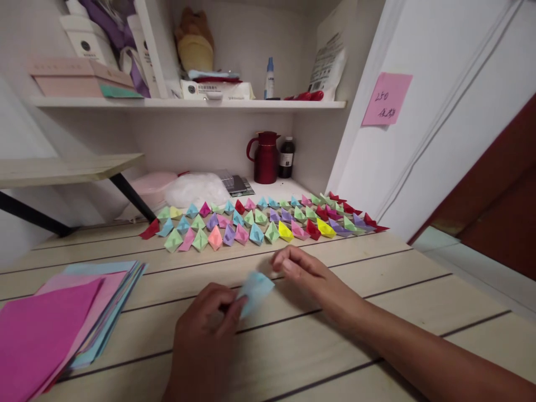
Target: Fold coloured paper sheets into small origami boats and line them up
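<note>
Lower left of the frame: a stack of paper sheets (46, 324), magenta on top, pink and pale blue edges fanned out beneath, lying on the slatted wooden table (318, 368). Lower centre: the left hand (205, 324) pinched a small piece of blue paper (257, 290) between thumb and forefinger. The paper was in the middle of the frame, apparently folded; motion blur hid its creases, and I could not tell whether it touched the table. Just right of it, the right hand (299, 271) had its fingers curled in and its thumb close to the forefinger, apart from the paper; could not tell whether the tips met. The forearm ran off to the lower right.

Beyond both hands, folded paper boats (256, 234) stood in several close rows across the table: green, blue, pink, purple, yellow, red. Left of the rows, a raised wooden stand (62, 170) on dark legs. Behind the boats, a white plastic bag (196, 188), then a dark red jug (266, 159) beside a dark bottle (287, 158). Upper right: a pink note (387, 99) on the white panel. Along the top, a white shelf (251, 105) bore a blue-capped bottle (269, 78) and, at upper left, a pink box (79, 75)
</note>
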`<move>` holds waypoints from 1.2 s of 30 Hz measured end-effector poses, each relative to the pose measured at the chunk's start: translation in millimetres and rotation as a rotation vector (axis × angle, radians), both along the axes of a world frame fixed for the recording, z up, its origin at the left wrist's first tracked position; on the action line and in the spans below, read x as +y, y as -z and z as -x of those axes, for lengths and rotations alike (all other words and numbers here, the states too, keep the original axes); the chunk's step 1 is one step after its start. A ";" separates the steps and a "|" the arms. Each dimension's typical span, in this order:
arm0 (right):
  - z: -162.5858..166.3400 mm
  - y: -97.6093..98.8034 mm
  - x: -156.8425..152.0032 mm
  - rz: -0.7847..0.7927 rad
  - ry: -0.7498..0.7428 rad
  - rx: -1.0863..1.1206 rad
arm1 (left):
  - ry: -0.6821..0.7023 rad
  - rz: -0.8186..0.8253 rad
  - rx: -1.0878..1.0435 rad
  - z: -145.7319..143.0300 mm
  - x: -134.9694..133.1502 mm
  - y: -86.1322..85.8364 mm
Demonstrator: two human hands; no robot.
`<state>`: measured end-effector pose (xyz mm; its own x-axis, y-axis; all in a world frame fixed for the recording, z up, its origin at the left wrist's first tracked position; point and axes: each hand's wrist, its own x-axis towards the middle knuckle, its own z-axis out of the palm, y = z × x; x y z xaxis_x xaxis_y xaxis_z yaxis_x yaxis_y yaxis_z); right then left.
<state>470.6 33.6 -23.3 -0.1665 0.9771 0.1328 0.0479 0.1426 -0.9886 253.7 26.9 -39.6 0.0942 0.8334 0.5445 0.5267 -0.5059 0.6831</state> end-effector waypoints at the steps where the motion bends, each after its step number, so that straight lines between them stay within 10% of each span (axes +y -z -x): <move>1: -2.1 -0.5 0.0 -0.026 0.008 -0.014 | -0.032 0.183 -0.121 0.1 1.9 -1.4; 7: 3.9 6.6 -3.9 0.160 -0.285 0.181 | 0.017 0.621 -0.454 -5.9 4.0 -0.8; 13: 16.1 13.7 -1.2 0.317 -0.190 0.205 | 0.218 0.699 -0.297 -11.3 -3.3 5.8; 19: -11.0 11.2 15.5 0.249 -0.130 -0.259 | 0.033 0.192 0.153 9.1 -1.8 0.3; 24: -21.2 3.7 18.0 0.069 -0.158 -0.626 | 0.209 -0.426 0.630 7.7 8.9 5.1; 36: -23.9 9.3 19.4 0.067 -0.173 -0.352 | 0.405 -0.388 0.919 7.4 26.3 19.6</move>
